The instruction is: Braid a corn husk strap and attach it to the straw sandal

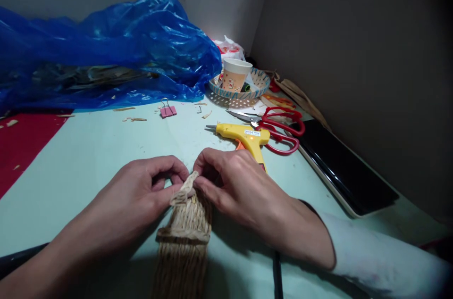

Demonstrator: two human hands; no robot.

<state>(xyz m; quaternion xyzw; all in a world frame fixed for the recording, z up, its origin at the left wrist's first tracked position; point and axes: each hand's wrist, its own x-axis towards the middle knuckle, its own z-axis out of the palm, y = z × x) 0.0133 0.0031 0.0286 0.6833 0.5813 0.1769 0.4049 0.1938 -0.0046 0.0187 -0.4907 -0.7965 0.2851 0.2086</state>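
Note:
A piece of woven straw-like cord work [184, 252] runs up from the bottom edge, with a raised band across it. At its far end, a pale twisted strip [187, 186] stands up between my hands. My left hand [148, 186] pinches this end from the left, fingertips closed. From the right, my right hand [233, 181] pinches the same end between thumb and forefinger. The exact grip points are partly hidden by the fingers. Just beyond my right hand lies a yellow glue gun [240, 132], its handle partly covered.
Red-handled scissors [279, 124] lie behind the glue gun, beside a black tablet-like slab [347, 167]. A basket [260, 84] holds a paper cup [236, 75]. A blue plastic bag [116, 49] fills the back left. A pink binder clip [168, 111] sits among straw scraps.

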